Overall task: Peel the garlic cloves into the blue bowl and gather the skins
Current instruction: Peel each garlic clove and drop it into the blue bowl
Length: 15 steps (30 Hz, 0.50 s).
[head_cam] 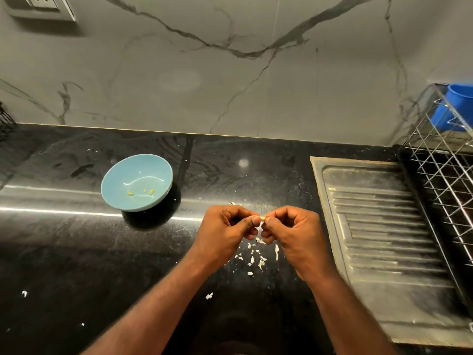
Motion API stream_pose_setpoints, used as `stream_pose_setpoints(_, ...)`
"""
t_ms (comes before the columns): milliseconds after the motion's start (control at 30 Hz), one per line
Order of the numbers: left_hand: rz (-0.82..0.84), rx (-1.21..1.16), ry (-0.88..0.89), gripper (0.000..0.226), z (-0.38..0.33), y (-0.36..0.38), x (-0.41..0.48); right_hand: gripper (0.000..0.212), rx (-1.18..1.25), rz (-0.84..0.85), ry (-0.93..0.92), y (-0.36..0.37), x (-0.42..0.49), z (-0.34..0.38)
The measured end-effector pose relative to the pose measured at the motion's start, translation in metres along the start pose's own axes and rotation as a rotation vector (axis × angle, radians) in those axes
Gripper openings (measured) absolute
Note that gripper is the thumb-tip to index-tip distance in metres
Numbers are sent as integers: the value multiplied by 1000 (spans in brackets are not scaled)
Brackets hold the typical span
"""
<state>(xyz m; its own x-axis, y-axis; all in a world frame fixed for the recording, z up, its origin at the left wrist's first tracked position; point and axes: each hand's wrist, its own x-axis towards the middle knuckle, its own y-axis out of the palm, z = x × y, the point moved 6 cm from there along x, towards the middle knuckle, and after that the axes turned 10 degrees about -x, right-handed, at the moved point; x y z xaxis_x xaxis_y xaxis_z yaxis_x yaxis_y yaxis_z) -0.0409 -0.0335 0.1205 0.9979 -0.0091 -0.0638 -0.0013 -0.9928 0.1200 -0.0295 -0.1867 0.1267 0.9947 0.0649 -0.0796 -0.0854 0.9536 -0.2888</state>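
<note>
1. Garlic clove, small and pale (262,218): held above the black polished stone countertop (76,252), pinched between the two hands. Mostly hidden by the thumbs, so how much skin remains cannot be told.
2. Left hand (225,231): fingers curled in, thumb and forefinger pinching the clove's left end.
3. Right hand (294,234): fingers curled likewise, thumb and forefinger pinching the clove's right end, thumb tips nearly meeting.
4. Light blue round ceramic bowl (143,165): on the countertop, well to the left of the left hand and slightly beyond it. Contents: a few small yellowish peeled pieces (152,191) at the bottom, nothing else.
5. Papery white garlic skins (256,257): loose flakes scattered on the countertop beneath the hands and between the wrists. Stray flakes lie further out, left of the left forearm.
6. Progress, as judged: peeling is under way, with a few pieces in the bowl and one clove in hand. Whether the pale speck just beyond the hands is an unpeeled clove cannot be told. Gathering of skins is not yet begun.
7. Blue plastic mug (453,106): in the steel wire rack (445,175), far beyond the right hand. Its contents are not visible.
</note>
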Motion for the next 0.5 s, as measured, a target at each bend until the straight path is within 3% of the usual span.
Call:
stream_pose_setpoints(200,21,-19,14,6,-6,12,7,9,157,-44,32,-8,2,0)
stream_pose_setpoints(333,27,-21,52,5,-13,20,9,10,266,14,82,-7,1,1)
stream_pose_setpoints(500,-37,-176,28,7,-14,22,6,11,347,17,123,-5,-1,1)
